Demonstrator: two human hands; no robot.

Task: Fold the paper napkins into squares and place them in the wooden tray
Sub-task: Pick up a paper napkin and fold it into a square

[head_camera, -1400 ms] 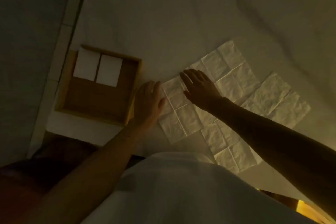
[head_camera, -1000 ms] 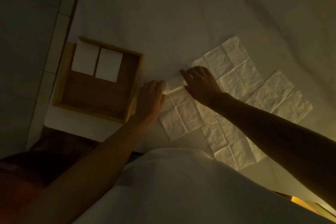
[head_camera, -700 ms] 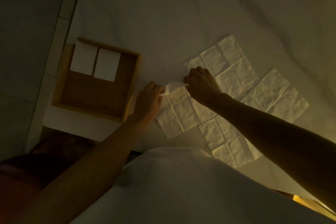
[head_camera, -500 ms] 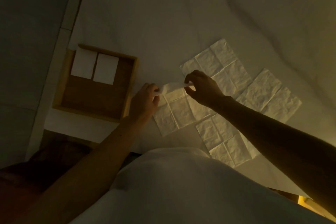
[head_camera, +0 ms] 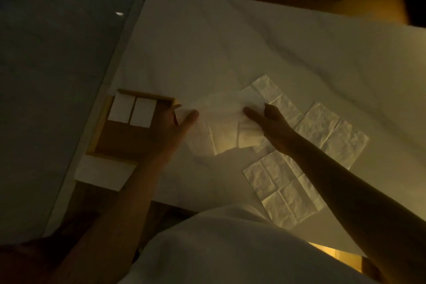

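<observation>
An unfolded paper napkin (head_camera: 221, 122) hangs lifted above the white cloth, held between both hands. My left hand (head_camera: 171, 131) pinches its left corner just right of the wooden tray (head_camera: 119, 145). My right hand (head_camera: 268, 125) pinches its right side. Two folded white napkin squares (head_camera: 132, 110) lie side by side at the tray's far end. Three more unfolded napkins lie flat on the cloth: one (head_camera: 274, 97) beyond my right hand, one (head_camera: 332, 132) to the right, one (head_camera: 281, 189) nearer me.
The white cloth-covered table (head_camera: 230, 53) ends at the left beside a dark floor (head_camera: 46, 76). The tray sits at the table's left edge. My white-clothed body (head_camera: 219, 249) fills the bottom. Yellowish objects (head_camera: 368, 0) stand beyond the far edge.
Both hands took the far edge of the nearest napkin and raised it off the cloth; it now hangs between them. The view tilted up, showing the table's far edge.
</observation>
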